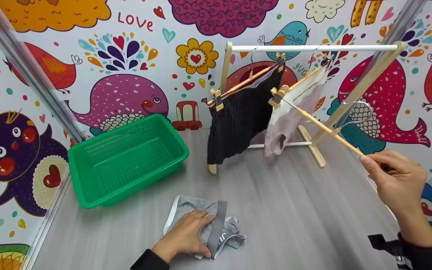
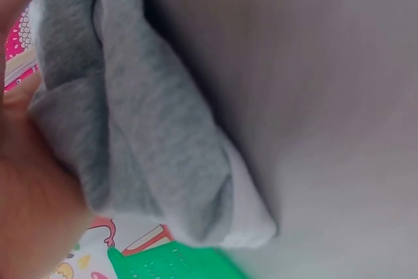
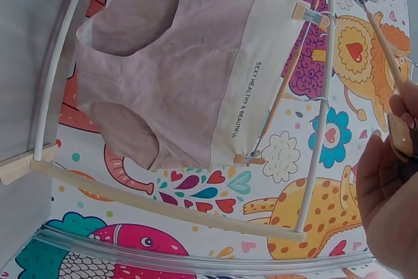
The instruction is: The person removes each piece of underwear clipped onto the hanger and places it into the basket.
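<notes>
My left hand point(image 1: 186, 232) grips a piece of grey underwear point(image 1: 195, 203) with a darker waistband and white trim, low on the table. In the left wrist view its cloth point(image 2: 163, 142) is bunched against the hand. My right hand point(image 1: 401, 182) holds a wooden clip hanger point(image 1: 315, 122) by one end, tilted, its metal hook pointing up and right. A wooden clip point(image 3: 400, 136) shows at the fingers in the right wrist view. The hanger's far end overlaps a clip of the hanger carrying pale pink briefs point(image 3: 196, 57), so contact cannot be told.
A rack point(image 1: 351, 48) with a white bar and wooden legs stands at the back right. Black striped shorts point(image 1: 238, 116) hang on it beside the pink briefs. A green plastic basket point(image 1: 128, 197) stands at the left. Patterned wall panels point(image 1: 126, 90) and metal posts border the table.
</notes>
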{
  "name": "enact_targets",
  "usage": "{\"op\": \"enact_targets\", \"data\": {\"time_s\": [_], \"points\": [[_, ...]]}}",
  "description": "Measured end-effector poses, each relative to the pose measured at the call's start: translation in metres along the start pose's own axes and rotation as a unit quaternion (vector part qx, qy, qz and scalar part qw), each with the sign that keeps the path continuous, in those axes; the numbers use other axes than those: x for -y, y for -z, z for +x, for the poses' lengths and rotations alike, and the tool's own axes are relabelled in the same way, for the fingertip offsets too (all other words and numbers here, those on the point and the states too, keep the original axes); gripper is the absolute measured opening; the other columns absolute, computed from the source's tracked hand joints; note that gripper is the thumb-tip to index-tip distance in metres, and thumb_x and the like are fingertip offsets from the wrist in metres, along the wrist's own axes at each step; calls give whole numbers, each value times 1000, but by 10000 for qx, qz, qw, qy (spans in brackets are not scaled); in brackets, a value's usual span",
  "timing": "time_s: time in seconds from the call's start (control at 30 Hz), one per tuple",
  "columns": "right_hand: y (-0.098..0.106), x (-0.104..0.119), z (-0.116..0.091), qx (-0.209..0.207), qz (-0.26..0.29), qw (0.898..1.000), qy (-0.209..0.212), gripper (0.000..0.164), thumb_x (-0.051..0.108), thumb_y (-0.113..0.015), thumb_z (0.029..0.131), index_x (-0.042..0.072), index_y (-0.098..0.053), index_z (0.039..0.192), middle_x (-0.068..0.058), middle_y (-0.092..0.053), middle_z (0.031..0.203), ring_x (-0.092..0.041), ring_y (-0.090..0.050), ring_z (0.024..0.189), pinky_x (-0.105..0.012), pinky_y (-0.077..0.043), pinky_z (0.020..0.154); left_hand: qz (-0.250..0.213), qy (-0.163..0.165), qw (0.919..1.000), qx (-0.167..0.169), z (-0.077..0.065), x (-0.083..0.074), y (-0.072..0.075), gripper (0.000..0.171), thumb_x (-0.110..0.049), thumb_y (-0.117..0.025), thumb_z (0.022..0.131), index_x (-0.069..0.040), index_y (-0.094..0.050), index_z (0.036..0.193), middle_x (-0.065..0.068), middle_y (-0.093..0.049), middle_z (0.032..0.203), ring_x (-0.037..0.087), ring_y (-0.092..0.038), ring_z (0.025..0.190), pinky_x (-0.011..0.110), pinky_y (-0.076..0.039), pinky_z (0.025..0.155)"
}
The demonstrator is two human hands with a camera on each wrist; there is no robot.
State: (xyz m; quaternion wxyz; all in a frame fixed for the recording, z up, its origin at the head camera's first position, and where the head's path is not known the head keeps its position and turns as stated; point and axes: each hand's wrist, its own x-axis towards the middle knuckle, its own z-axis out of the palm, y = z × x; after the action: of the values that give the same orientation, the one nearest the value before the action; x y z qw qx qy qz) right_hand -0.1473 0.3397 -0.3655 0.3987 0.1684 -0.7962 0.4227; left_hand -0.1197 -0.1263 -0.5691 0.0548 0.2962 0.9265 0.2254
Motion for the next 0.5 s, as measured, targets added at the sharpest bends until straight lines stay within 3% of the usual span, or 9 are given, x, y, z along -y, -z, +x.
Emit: {"op": "enact_targets", "data": {"time_s": [0.3,0.5], "points": [[10,-4,4,-56,-265,9996,-124,5,-18,-72,89,-19,-74,94,21,-65,85,2,-54,63,-7,-46,60,-194,-113,9997,-15,0,-5,-3,75,-34,-100,61,-11,-75,128,5,-71,128,22,-62,119,43,-50,103],[14,-7,6,-200,-157,9994,-222,7,-15,-71,91,-21,-72,94,20,-66,85,4,-55,63,-6,-47,62,-143,-375,9991,-103,-2,-9,-5,56,-27,-97,66,-13,-78,117,-5,-72,111,12,-62,103,35,-54,89]]}}
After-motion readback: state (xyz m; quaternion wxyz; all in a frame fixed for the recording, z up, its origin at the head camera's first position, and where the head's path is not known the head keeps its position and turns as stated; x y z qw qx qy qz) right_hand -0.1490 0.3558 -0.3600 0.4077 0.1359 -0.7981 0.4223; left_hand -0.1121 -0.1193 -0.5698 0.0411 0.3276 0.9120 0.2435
